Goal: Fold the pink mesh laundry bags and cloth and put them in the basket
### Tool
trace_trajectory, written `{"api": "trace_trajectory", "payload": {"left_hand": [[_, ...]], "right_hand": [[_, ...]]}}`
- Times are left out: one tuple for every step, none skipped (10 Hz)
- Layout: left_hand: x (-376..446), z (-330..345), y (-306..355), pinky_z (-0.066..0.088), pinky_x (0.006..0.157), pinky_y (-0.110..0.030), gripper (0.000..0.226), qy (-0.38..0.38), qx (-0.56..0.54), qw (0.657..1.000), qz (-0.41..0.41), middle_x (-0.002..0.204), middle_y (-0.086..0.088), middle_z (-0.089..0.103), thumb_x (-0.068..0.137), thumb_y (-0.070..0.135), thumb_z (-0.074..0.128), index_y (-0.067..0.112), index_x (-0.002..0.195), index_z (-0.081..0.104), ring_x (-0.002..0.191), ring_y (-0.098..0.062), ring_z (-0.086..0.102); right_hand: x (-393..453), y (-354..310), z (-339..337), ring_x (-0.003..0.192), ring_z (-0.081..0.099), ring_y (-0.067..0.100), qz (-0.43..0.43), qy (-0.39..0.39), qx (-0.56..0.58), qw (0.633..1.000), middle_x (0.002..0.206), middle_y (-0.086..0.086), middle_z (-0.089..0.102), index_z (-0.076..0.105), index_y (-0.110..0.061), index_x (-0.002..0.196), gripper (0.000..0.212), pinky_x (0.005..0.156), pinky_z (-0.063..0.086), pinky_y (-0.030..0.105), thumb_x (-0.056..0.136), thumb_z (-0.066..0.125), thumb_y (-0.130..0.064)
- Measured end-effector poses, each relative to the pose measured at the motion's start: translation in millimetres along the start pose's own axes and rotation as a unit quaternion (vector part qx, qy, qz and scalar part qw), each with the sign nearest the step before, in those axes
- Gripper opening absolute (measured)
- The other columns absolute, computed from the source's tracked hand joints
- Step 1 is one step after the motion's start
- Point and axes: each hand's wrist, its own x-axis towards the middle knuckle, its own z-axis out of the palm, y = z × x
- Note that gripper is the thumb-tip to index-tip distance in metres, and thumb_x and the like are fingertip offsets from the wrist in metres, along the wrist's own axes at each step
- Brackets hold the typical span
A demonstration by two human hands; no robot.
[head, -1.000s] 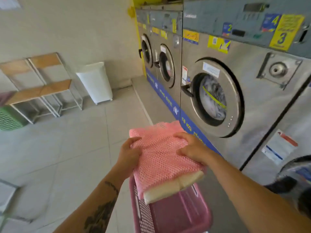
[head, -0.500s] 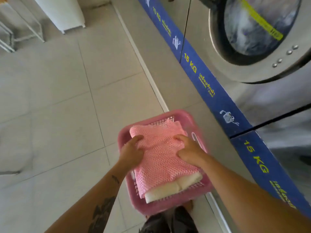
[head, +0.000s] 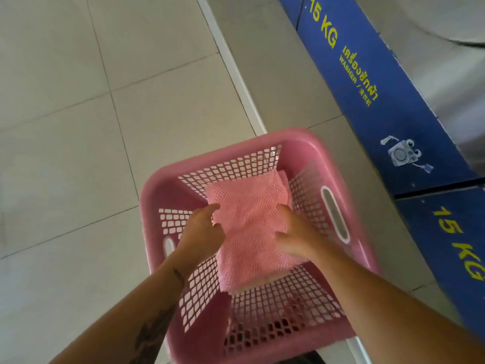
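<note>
Your two forearms come in from the bottom edge, the left one tattooed along its inner side. Both reach down into the pink basket, which sits on the pale tiled floor.

Your left hand grips the left edge of the folded pink mesh laundry bags: thumb on top of the mesh, fingers curled under the side of the stack. Your right hand clamps the right edge in the same way, thumb across the top and fingers wrapped beneath. Both hands are closed on the stack, not spread.

The stack lies inside the basket, below the rim and roughly central between the latticed walls. Whether it rests on the bottom or hangs just above it, you cannot tell. A sliver of pale cloth peeks out under the mesh at the near edge, just beside the near wall.

The basket has an oval handle slot in its right wall and another in the left wall, partly hidden by your left wrist.

Beyond the basket, a white raised strip runs across the floor. Further right stands a blue panel with yellow "15 KG" lettering and a small washer cartoon; above it is grey metal machine body.
</note>
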Motion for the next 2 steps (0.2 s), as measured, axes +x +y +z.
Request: {"api": "trace_trajectory", "payload": {"left_hand": [[-13, -5, 7, 0.04, 0.058, -0.008, 0.046, -0.001, 0.024, 1.0, 0.0, 0.133, -0.003, 0.06, 0.086, 0.01, 0.051, 0.024, 0.129, 0.057, 0.1, -0.013, 0.059], [-28, -14, 16, 0.035, 0.058, -0.007, 0.038, -0.001, 0.026, 1.0, 0.012, 0.125, -0.001, 0.065, 0.089, 0.01, 0.049, 0.023, 0.122, 0.062, 0.091, -0.008, 0.058]], "right_hand": [[-16, 1, -9, 0.12, 0.059, 0.03, 0.017, -0.007, 0.006, 1.0, 0.159, 0.013, 0.027, 0.015, -0.032, 0.154, 0.076, 0.086, 0.057, 0.039, 0.09, 0.058, -0.031], [-33, -1, -18, 0.1, 0.066, 0.015, 0.015, -0.01, 0.049, 0.999, 0.155, 0.009, 0.036, 0.023, -0.029, 0.152, 0.07, 0.07, 0.058, 0.028, 0.091, 0.057, -0.029]]}}
